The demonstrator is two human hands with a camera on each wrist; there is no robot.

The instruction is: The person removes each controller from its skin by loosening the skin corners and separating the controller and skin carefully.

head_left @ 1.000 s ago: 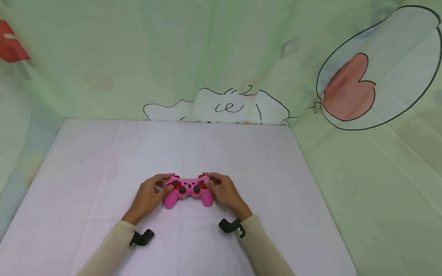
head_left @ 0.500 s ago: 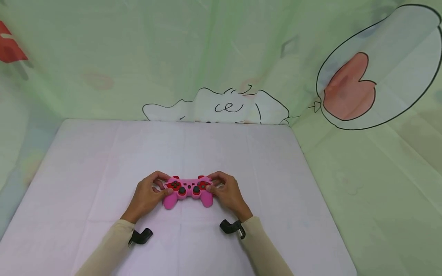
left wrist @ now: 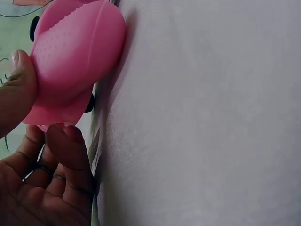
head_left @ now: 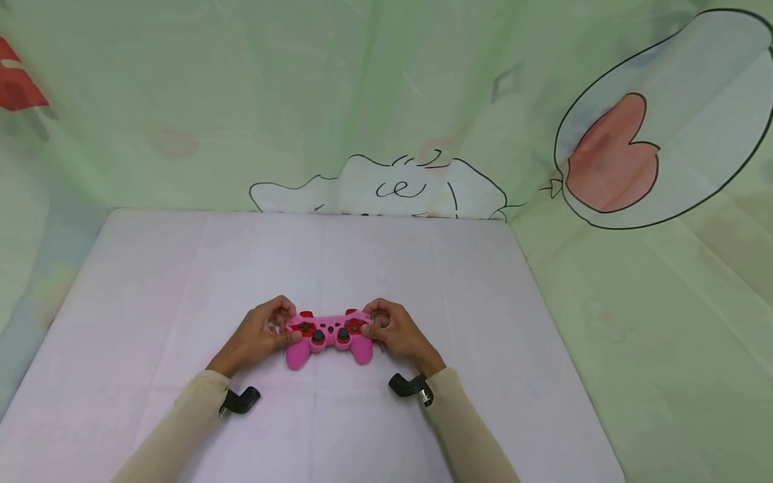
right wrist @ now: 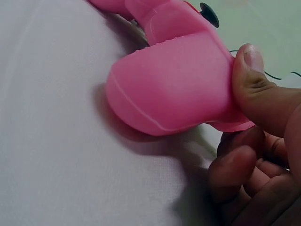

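A pink game controller (head_left: 330, 323) with red button faces and two dark thumbsticks lies mid-table in the head view, its grips pointing toward me. My left hand (head_left: 258, 335) pinches its left end, thumb on the front face and fingers curled at the outer upper corner. On the other end my right hand (head_left: 401, 332) does the same. In the left wrist view, the left thumb (left wrist: 21, 80) presses the pink rubbery grip (left wrist: 80, 52). The right wrist view has the right thumb (right wrist: 254, 80) against the other grip (right wrist: 164, 84), bent fingers below its edge.
A white cloth covers the table (head_left: 181, 268). Green printed curtains (head_left: 290, 80) rise behind and beside it, with a balloon drawing (head_left: 676, 121) at right. Each wrist carries a black camera mount (head_left: 241, 400) below the hand.
The fingers of both hands have gone from lying along the controller's top edge to curling at its outer corners. The controller has shifted very slightly toward me.
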